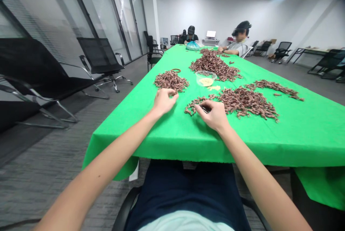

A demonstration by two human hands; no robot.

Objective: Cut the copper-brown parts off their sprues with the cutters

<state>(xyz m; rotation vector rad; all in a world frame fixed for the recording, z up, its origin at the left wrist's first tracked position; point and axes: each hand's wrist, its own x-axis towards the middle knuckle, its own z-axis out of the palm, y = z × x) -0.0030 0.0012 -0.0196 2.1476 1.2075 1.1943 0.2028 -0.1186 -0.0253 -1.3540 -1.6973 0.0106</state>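
Note:
My left hand [165,101] hovers at the near edge of a small heap of reddish-brown, knobbly dried pieces [171,81]. Its thumb and fingers are curled together in a pinch, and whatever may be between them is too small to make out. My right hand [215,113] is closed around a small dark, shiny metal tool [206,109], mostly hidden by the fingers. Beneath and beside it spreads a larger heap of the same pieces [246,102]. A clear plastic bowl [206,78] holding pale yellowish bits stands between the heaps, with similar crumbs [214,88] spilled beside it.
A green cloth [161,139] covers the long table. Farther back lie a big heap [214,66] and a blue plastic bag [193,46]. One person [238,46] sits at the right side, another [191,36] at the far end. Black chairs [101,56] stand on the left.

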